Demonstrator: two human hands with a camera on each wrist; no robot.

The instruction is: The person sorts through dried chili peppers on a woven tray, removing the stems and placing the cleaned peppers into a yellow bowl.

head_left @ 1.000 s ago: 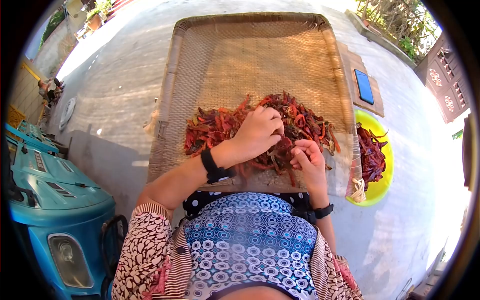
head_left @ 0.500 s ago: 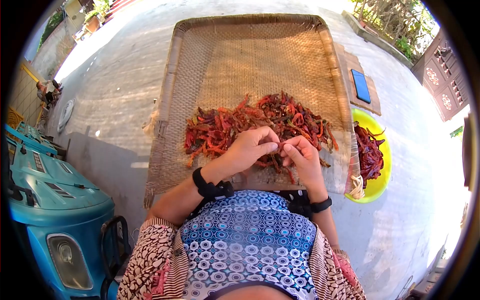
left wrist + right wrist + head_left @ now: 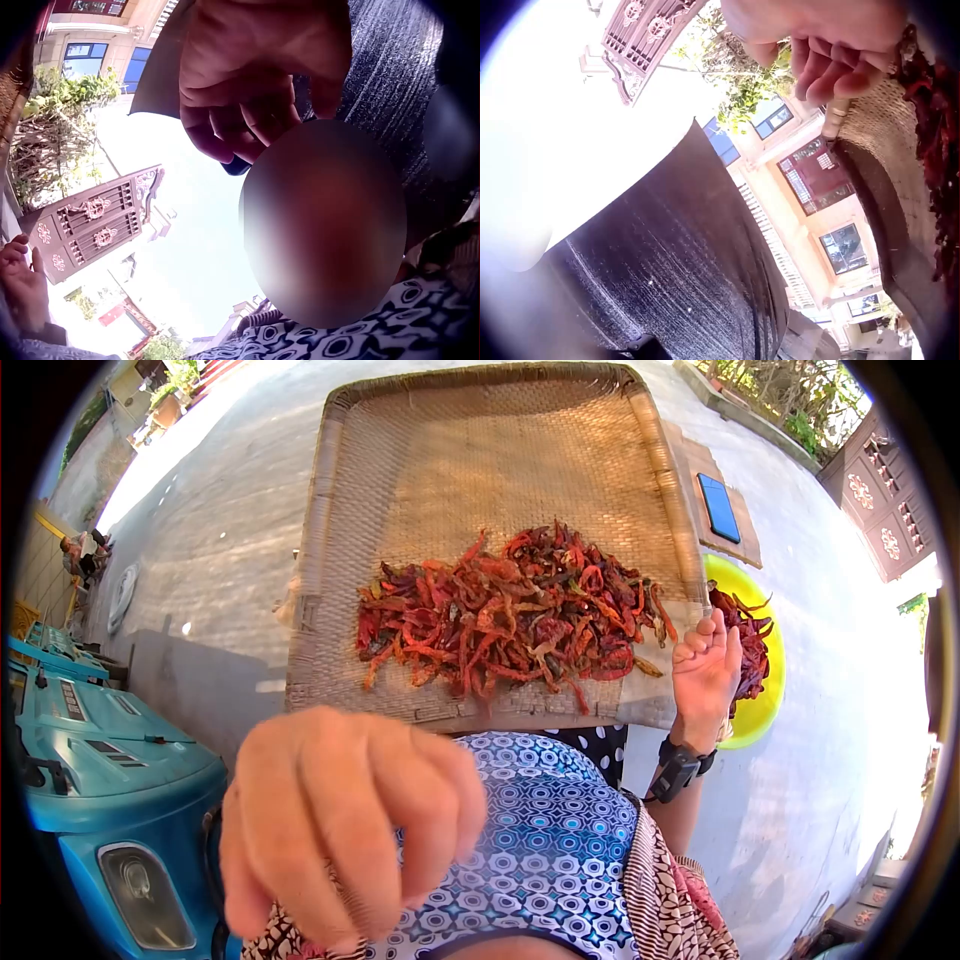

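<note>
Close to the head camera my left hand [image 3: 345, 820] is raised, fingers loosely bent, with no held item visible. The left wrist view shows that hand [image 3: 262, 67] beside a dark hat brim [image 3: 161, 64]; a small dark thing at its fingertips is unclear. Palm up, fingers a little curled, my right hand [image 3: 706, 675] is at the tray's right edge beside the yellow bowl [image 3: 772, 705]; nothing shows in it. Dried red peppers [image 3: 500, 620] lie heaped on the near part of the woven tray [image 3: 500, 450]. More dark red peppers [image 3: 750, 655] fill the bowl.
A blue phone [image 3: 718, 507] lies on cardboard [image 3: 745, 540] right of the tray. On the left stands a teal vehicle [image 3: 110, 740]. A person [image 3: 88, 555] sits far off at the left, near a pale ring-shaped item [image 3: 122, 600].
Both hands were together over the peppers. My left hand has come up close to the head camera; my right has moved right, toward the bowl, and turned palm up.
</note>
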